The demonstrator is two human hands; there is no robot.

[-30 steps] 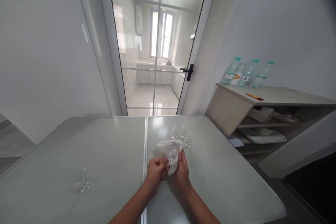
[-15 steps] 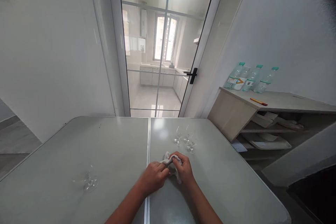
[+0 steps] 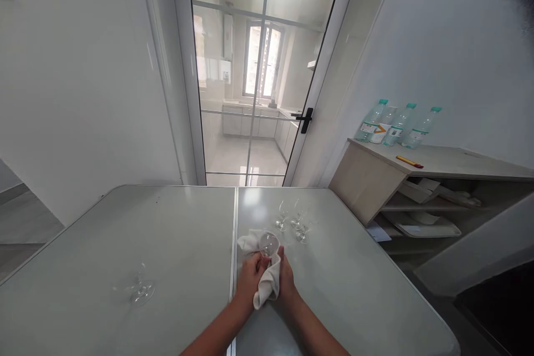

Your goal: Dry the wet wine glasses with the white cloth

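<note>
Both my hands meet over the middle of the grey table (image 3: 125, 233). My left hand (image 3: 249, 277) and my right hand (image 3: 286, 278) are closed round a white cloth (image 3: 267, 285) that wraps a clear stemmed glass (image 3: 269, 244). The bowl of the glass pokes out above the cloth, mouth towards me. Just beyond my hands stand three more small clear glasses (image 3: 295, 221). Another clear glass (image 3: 142, 287) stands alone at the left of the table.
A glass door (image 3: 258, 78) with a black handle (image 3: 303, 119) lies behind the table. At the right a low wooden shelf unit (image 3: 438, 178) carries three water bottles (image 3: 396, 122) and a yellow tool (image 3: 409, 162).
The cloth was bunched flat under both hands half a second ago; now the glass bowl shows above the cloth again and my hands sit lower, closer together.
</note>
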